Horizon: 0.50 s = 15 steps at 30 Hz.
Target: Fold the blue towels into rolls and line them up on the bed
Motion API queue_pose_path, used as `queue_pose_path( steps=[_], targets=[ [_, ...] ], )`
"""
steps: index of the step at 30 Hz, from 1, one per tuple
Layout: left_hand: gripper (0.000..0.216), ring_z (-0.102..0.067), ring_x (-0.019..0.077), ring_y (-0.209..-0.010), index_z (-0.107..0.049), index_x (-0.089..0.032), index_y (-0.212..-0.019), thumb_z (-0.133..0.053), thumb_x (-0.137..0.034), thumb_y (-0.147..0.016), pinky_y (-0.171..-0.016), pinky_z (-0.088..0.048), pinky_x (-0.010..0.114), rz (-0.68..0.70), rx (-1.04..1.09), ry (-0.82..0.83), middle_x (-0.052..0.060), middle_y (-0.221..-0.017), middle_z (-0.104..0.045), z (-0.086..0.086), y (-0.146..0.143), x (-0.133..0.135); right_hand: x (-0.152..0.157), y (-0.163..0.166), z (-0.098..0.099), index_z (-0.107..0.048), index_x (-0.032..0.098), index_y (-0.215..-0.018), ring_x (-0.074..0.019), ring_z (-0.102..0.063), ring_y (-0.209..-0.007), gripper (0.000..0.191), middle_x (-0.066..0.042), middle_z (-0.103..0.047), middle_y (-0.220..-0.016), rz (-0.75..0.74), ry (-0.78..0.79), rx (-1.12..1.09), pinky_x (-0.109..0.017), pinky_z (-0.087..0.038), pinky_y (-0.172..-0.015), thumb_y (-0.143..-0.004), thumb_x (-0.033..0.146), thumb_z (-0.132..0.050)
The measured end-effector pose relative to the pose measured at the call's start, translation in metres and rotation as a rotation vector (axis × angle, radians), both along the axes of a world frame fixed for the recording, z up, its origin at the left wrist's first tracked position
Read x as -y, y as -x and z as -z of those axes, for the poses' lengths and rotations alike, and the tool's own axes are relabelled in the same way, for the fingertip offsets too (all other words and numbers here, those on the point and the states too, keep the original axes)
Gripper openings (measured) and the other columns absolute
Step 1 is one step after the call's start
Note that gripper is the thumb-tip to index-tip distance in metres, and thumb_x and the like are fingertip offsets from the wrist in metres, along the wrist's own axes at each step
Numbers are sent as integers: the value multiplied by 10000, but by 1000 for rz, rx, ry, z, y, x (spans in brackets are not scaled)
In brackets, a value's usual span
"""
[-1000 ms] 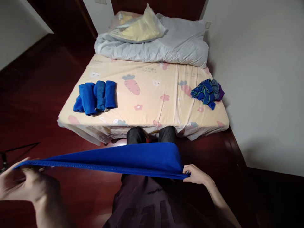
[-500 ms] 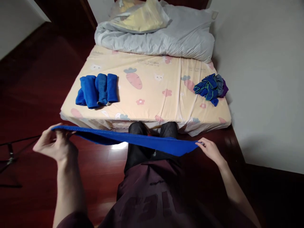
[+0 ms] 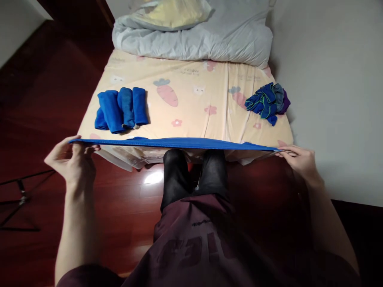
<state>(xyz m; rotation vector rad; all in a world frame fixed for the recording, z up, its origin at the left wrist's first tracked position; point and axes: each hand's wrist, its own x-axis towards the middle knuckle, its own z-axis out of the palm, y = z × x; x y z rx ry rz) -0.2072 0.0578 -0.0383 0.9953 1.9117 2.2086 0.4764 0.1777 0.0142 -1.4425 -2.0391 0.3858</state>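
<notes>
A blue towel [image 3: 179, 144] is stretched taut between my hands, seen nearly edge-on as a thin strip in front of the bed's near edge. My left hand [image 3: 72, 161] pinches its left corner between thumb and fingers. At the opposite corner my right hand [image 3: 299, 161] is closed on the cloth. Beyond the towel, several rolled blue towels [image 3: 112, 111] lie side by side on the left of the bed. A crumpled pile of blue, grey and purple cloths [image 3: 266, 103] lies on the right.
The bed [image 3: 191, 115] has a cream sheet with carrot prints. A grey-white quilt [image 3: 185, 48] and a yellow pillow [image 3: 176, 14] lie at its far end. A white wall [image 3: 335, 99] runs along the right. Black stand legs [image 3: 22, 197] are on the floor at left.
My right hand has moved right and up, pulling the towel straight. The towel has risen toward the bed's edge, and its sagging right part is now taut. My left hand has lifted slightly.
</notes>
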Motion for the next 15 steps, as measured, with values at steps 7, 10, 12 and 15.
queue_pose_path(
  steps=[7, 10, 12, 15],
  targets=[
    [402, -530, 125, -453, -635, -177, -681, -789, -548, -693, -503, -538, 315, 104, -22, 192, -20, -514, -564, -1, 0, 14, -13, -15, -3, -782, 199, -843, -265, -803, -682, 270, -83, -806, -793, 35, 113, 102, -326, -685, -680, -866, 463, -734],
    [390, -594, 150, -497, -642, -171, -716, -794, -529, -715, -619, -621, 374, 158, 1, 360, -20, -537, -570, -7, 0, 4, -32, -12, -8, -779, 202, -847, -262, -779, -619, 165, -69, -786, -707, 99, 219, 182, -336, -661, -656, -855, 367, -783],
    [392, -653, 175, -558, -656, -156, -782, -824, -501, -700, -730, -655, 431, 231, 80, 498, -12, -586, -599, -9, 2, -12, -50, -7, -12, -782, 199, -877, -251, -772, -619, 71, -59, -780, -682, 114, 345, 192, -332, -651, -680, -858, 267, -788],
    [371, -717, 200, -685, -652, -117, -877, -827, -418, -749, -899, -643, 517, 370, 188, 638, 10, -671, -633, -3, 10, -50, -88, 5, -12, -778, 182, -869, -232, -771, -650, 22, -68, -782, -688, 115, 481, 167, -303, -627, -662, -857, 198, -787]
  ],
)
